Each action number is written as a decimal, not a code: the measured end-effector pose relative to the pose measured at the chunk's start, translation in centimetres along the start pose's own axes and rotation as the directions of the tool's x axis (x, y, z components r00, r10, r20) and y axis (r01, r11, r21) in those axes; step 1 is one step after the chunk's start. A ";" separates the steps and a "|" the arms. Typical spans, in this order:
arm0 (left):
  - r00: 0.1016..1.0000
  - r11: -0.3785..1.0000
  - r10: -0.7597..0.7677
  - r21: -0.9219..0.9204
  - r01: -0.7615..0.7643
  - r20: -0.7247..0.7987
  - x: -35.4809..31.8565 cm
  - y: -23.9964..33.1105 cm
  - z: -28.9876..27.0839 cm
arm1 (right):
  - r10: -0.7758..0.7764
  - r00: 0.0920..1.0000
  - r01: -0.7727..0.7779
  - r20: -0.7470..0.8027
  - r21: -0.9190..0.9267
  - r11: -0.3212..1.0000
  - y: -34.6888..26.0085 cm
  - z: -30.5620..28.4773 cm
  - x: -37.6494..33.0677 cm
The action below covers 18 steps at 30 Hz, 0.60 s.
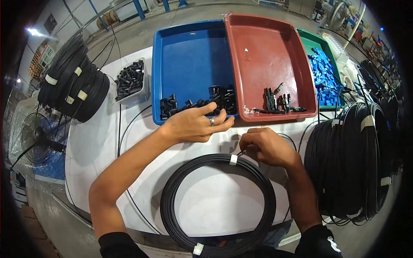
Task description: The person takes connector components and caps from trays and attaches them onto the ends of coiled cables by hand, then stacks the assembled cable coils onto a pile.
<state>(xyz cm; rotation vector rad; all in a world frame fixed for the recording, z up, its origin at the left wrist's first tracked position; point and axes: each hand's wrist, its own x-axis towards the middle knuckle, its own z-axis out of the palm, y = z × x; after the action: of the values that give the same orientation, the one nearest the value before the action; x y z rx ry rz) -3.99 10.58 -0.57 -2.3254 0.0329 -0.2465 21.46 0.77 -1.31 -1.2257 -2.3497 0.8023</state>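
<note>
A coil of black cable (217,206), bound with white tape bands, lies flat on the white table (94,142) in front of me. My right hand (266,146) is closed on the thin cable end at the coil's top edge. My left hand (195,124) reaches to the front rim of the blue tray (189,56), its fingers spread and touching the small black plastic parts (198,103) piled there. I cannot see a part held in it.
A red tray (266,51) holds a few black clips (275,103). A green tray (320,43) contains blue parts (322,73). A white bin of black parts (130,81) stands left. Large black cable bundles hang at the left (73,81) and right (357,163).
</note>
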 end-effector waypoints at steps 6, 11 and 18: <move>0.950 0.946 -0.283 -0.204 0.254 -0.132 -2.9 -1.6 -1.1 | 0.009 1.000 -0.009 0.000 -0.017 1.000 0.3 0.4 0.1; 0.760 0.715 -0.646 -0.293 0.635 0.073 -2.1 -5.3 -0.5 | 0.003 1.000 -0.003 -0.001 0.016 1.000 0.3 0.3 0.1; 0.911 0.680 -0.362 -0.613 0.402 0.196 -1.6 -4.6 1.8 | 0.022 1.000 -0.022 0.004 0.016 1.000 0.3 0.1 0.0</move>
<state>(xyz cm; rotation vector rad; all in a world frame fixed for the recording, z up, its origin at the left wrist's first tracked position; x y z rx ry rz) -5.50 15.18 1.26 -3.0217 -0.4862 -0.4297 21.57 0.85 -1.57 -1.2467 -2.3323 0.8298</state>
